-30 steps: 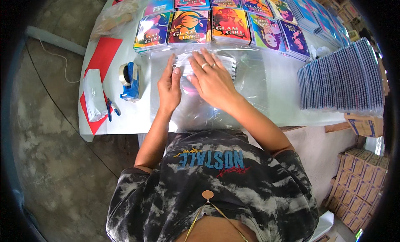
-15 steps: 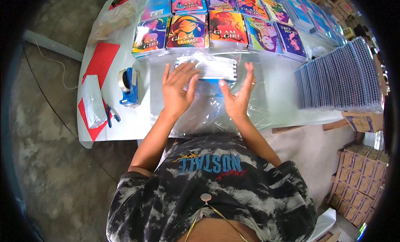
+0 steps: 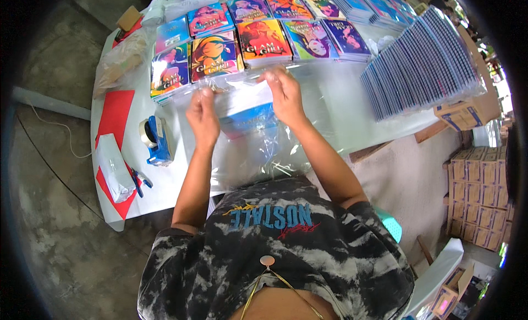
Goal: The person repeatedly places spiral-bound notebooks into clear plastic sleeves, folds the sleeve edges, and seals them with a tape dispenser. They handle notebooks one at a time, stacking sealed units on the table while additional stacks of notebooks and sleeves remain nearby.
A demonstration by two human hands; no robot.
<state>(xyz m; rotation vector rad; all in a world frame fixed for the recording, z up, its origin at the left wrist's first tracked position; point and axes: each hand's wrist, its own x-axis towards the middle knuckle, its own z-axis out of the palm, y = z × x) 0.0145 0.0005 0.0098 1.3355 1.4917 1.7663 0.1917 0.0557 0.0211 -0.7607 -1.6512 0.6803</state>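
Note:
On the table in front of me lies a large clear plastic bag, its film shiny and creased. A stack of notebooks with a blue and white cover shows through the film. My left hand is closed, pinching the bag's far edge at its left side. Closed on the same edge farther right is my right hand, slightly blurred. The notebooks lie between and just below the two hands, under the film.
Rows of colourful illustrated notebooks stand beyond my hands. Many spiral notebooks are stacked at the right. Left are a blue tape dispenser, red paper, a wrapped package and a blue-handled tool. Cartons stand lower right.
Both hands were open beside the notebook stack; now they are closed on the bag's far edge. The stack's blue cover shows more. The whole view has shifted and turned.

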